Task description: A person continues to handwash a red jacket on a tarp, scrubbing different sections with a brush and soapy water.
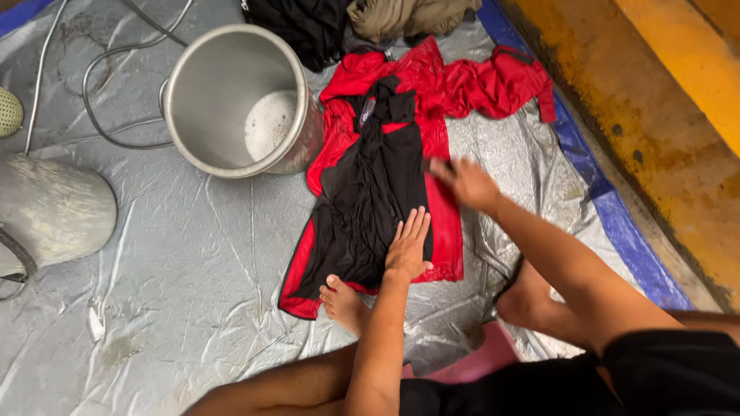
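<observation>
Left hand (407,248): flat, fingers spread, palm pressed on the black panel of the garment, holding nothing.
Right hand (465,183): blurred, open, fingers laid on the garment's red right edge.
Foot (343,302): bare, toes touching the garment's lower hem.
Red-and-black garment (370,185): spread flat on the tarp, sleeves towards the far side.
Tarp (193,254): silver, wrinkled, blue-edged, on the floor.
Metal pot (231,100): just left of the garment, tilted, foam inside.
Dark clothes (308,27): heaped beyond.
</observation>
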